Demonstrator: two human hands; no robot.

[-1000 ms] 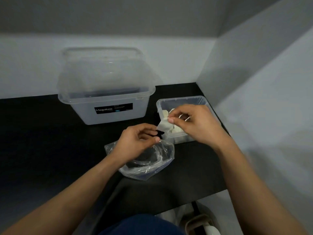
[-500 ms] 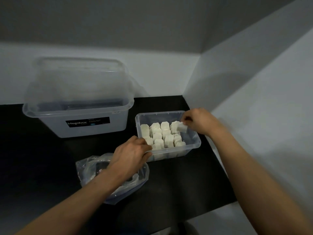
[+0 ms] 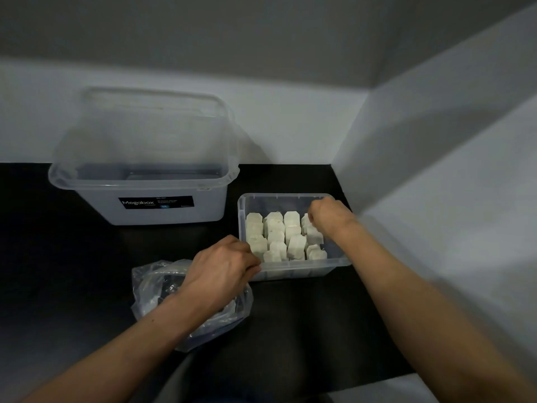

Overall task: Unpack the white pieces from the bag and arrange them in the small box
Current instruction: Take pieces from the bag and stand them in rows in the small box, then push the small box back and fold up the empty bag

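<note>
White pieces [image 3: 276,237] stand in rows inside the small box [image 3: 290,195], directly under and to the left of the right hand [image 3: 327,215]. Its fingers [image 3: 312,218] curl down onto the right-most row; whether they pinch a piece or only touch, I cannot tell. The left hand [image 3: 220,269] lies over the clear bag [image 3: 154,286] on the desk [image 3: 305,330], fingers curled at the box's front-left corner; grip on bag: cannot tell. Beyond the left fingers stands a big tub [image 3: 162,210] w/ black label.
</note>
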